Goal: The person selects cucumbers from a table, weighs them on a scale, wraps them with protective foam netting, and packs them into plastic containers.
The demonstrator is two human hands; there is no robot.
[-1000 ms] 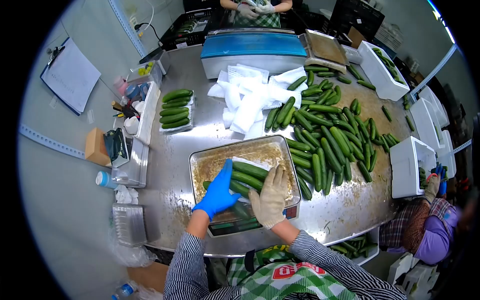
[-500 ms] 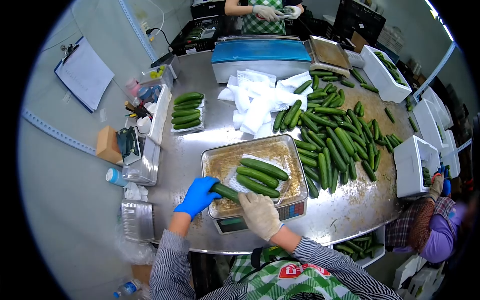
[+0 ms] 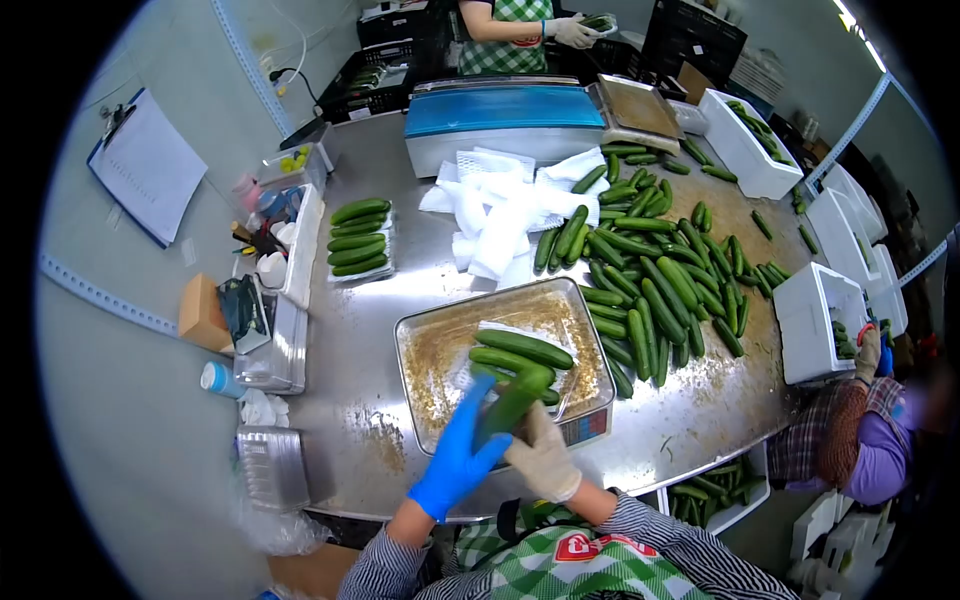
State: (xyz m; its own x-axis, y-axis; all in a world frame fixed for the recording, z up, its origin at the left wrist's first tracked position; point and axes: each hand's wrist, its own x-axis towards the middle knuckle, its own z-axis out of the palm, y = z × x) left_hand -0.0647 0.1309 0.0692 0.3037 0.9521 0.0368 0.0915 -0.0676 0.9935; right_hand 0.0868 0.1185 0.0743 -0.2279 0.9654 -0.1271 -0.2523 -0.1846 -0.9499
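A cucumber (image 3: 517, 402) is held up at a slant over the weighing tray, slightly blurred. My left hand (image 3: 455, 462), in a blue glove, grips its lower left side between thumb and fingers. Against its right side my right hand (image 3: 545, 462), in a pale knit glove, is closed, its fingertips partly hidden behind it. Below lie several cucumbers (image 3: 525, 347) on a white net sheet in a clear tray, partly covered by the held one. That tray rests on the stained metal pan (image 3: 425, 345) of a scale.
Loose cucumbers (image 3: 665, 295) heap to the right. White foam sheets (image 3: 495, 215) lie before a blue-topped machine (image 3: 505, 105). A packed tray of cucumbers (image 3: 358, 238) sits left, near stacked clear trays (image 3: 272, 468). White foam boxes (image 3: 820, 320) line the right; two people work nearby.
The cucumber has turned from lying low across the pan's front edge to a raised slant. My left hand has moved right and down, nearer my right hand. The whole view has shifted slightly.
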